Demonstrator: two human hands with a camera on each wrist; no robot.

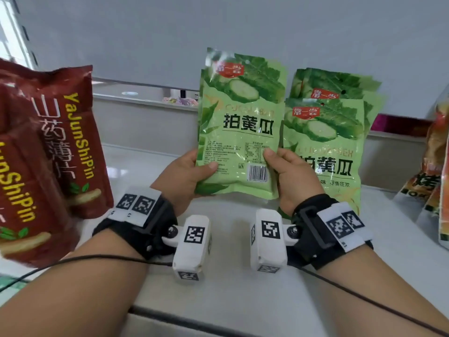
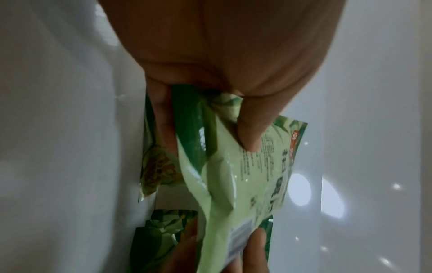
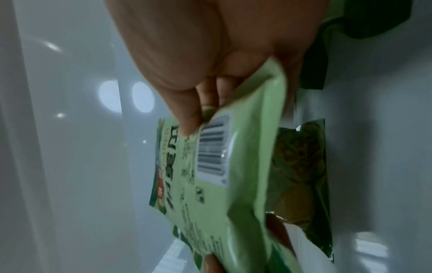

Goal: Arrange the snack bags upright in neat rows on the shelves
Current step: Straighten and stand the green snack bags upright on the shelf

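A light green cucumber snack bag (image 1: pixel 243 122) stands upright over the white shelf (image 1: pixel 230 283), its printed face and barcode toward me. My left hand (image 1: pixel 194 171) grips its lower left edge and my right hand (image 1: pixel 286 171) its lower right edge, each with the thumb on the front. The left wrist view shows the left thumb (image 2: pixel 250 133) pressing the bag (image 2: pixel 233 184). In the right wrist view the right thumb (image 3: pixel 187 120) lies beside the barcode (image 3: pixel 212 147). Another green bag (image 3: pixel 301 175) shows close behind; I cannot tell whether it is held.
Several matching green bags (image 1: pixel 325 142) stand in a row against the back panel, right of the held bag. Dark red snack bags (image 1: pixel 48 147) lean at the left. Orange bags (image 1: pixel 435 171) stand at the far right. A white back wall (image 1: pixel 218 32) rises behind.
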